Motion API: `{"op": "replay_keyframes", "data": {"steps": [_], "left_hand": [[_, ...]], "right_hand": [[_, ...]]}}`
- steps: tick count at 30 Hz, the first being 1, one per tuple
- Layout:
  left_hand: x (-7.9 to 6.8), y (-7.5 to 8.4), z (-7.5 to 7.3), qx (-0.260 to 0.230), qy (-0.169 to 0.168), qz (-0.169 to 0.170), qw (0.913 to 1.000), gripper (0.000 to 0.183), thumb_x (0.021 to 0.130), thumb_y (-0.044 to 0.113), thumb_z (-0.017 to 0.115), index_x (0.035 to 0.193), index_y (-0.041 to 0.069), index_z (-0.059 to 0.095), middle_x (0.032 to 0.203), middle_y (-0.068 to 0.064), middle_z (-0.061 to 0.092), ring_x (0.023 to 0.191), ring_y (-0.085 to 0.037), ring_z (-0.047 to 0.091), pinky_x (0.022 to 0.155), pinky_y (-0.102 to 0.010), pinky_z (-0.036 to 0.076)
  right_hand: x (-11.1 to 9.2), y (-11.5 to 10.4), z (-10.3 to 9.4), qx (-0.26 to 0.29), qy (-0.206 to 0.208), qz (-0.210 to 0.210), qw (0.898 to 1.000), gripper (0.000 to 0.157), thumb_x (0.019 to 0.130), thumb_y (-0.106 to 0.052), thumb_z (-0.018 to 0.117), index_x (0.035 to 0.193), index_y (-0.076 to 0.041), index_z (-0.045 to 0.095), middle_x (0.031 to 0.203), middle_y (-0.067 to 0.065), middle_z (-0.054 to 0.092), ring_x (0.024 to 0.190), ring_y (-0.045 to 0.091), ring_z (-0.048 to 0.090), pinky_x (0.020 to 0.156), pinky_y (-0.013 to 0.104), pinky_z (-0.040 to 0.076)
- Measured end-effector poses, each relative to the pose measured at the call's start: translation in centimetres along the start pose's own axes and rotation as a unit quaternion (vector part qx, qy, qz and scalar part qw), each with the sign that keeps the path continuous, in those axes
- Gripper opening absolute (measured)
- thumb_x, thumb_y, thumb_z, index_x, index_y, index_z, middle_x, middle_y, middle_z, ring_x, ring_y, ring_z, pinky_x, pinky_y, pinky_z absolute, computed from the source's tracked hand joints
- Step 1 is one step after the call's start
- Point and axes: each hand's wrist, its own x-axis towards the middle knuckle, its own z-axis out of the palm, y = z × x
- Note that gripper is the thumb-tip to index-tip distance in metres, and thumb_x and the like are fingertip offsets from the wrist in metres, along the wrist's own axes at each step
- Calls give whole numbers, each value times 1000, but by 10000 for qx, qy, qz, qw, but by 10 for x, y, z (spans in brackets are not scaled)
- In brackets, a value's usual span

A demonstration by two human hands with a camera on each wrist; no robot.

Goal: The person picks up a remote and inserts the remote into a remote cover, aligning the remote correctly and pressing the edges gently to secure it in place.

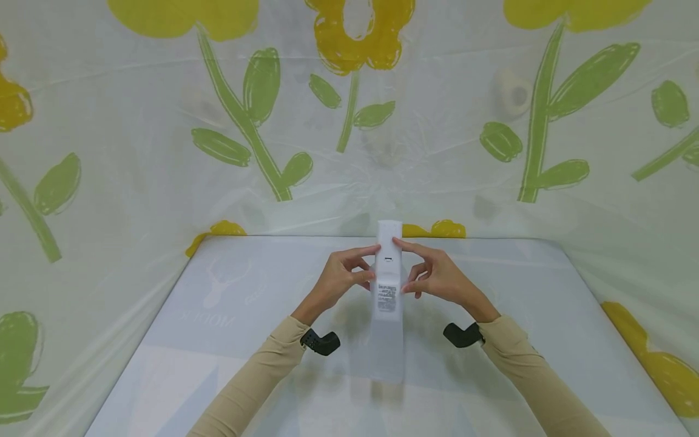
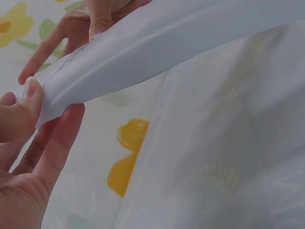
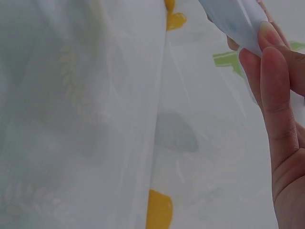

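A long, narrow white device [image 1: 389,267] stands raised over the middle of the table, with a small dark slot near its top and a printed label below. My left hand [image 1: 341,273] pinches its left edge, index fingertip high by the slot and thumb lower down. On the opposite edge, my right hand [image 1: 437,273] holds it with thumb and fingers. The left wrist view shows my left thumb [image 2: 31,93] on one face of the device [image 2: 128,57] and fingers at the other side. In the right wrist view, the fingertips grip the device's end [image 3: 238,21].
A white table [image 1: 480,364] with faint printed patterns lies below. Behind it and along the sides hangs a pale sheet [image 1: 437,121] with yellow flowers and green leaves. Black wrist mounts [image 1: 322,343] sit at both sleeve cuffs.
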Motion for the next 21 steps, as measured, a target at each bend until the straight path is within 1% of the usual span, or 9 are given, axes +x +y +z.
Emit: {"op": "replay_keyframes", "data": {"steps": [5,9,11,16,17,19,21], "left_hand": [[1,-2,0,-10,-32,33,10000,48,84,-8,63,130,4,57,125,-13,58,87,-28,58,70,-41,58],[1,-2,0,-27,-49,50,10000,47,84,-8,63,130,3,57,122,-15,59,86,-28,58,69,-41,58],[1,-1,0,-40,-48,60,10000,47,84,-8,63,129,3,57,122,-16,59,86,-29,58,69,-42,58],[1,1,2,-44,-22,68,10000,46,84,-8,63,129,2,57,119,-15,60,87,-30,58,69,-42,58],[1,1,2,-33,-18,68,10000,46,84,-8,63,129,2,57,118,-15,61,87,-30,58,69,-42,58],[0,1,2,-25,-11,74,10000,46,84,-8,64,129,2,57,118,-15,61,87,-30,58,69,-42,58],[0,1,2,-42,0,84,10000,46,84,-8,64,128,1,57,120,-15,60,86,-29,58,69,-42,58]], "right_hand": [[0,-1,0,-12,46,41,10000,83,75,-4,79,146,-19,38,72,10,67,56,27,61,52,44,55],[0,-1,0,20,49,79,10000,84,75,1,77,146,-17,37,76,13,67,58,29,62,52,43,55],[-1,-3,0,32,44,92,9999,84,75,5,75,146,-13,36,78,16,67,59,32,62,52,46,55],[-4,-22,1,24,15,83,10000,81,75,8,74,145,-4,35,80,20,67,62,43,59,54,50,54],[-5,-25,1,27,2,48,10000,80,75,9,73,145,-2,35,80,20,67,62,43,59,53,49,55],[-6,-30,1,-9,1,42,10000,79,76,8,73,144,-2,36,77,20,67,62,43,59,53,45,55],[-6,-30,1,-21,0,33,10000,79,76,8,73,144,-2,36,76,19,66,62,41,60,53,46,55]]}}
